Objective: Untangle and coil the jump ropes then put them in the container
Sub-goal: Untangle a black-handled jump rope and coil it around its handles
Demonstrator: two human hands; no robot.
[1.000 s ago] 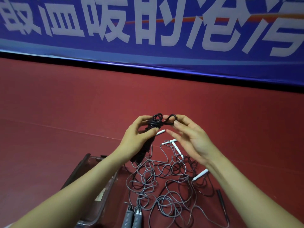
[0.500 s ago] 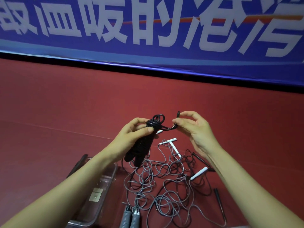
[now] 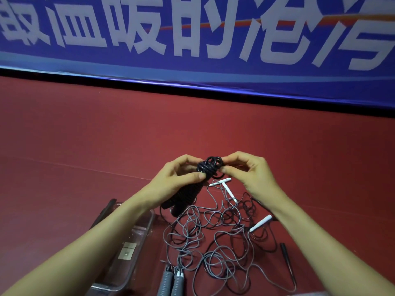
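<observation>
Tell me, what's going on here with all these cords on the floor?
A person is bundling up a black jump rope. The left hand grips the wound bundle, and the right hand pinches the small loops at its top. Below the hands, a tangle of grey ropes with white and grey handles lies on the red floor, not yet sorted. A clear container sits just left of the tangle.
</observation>
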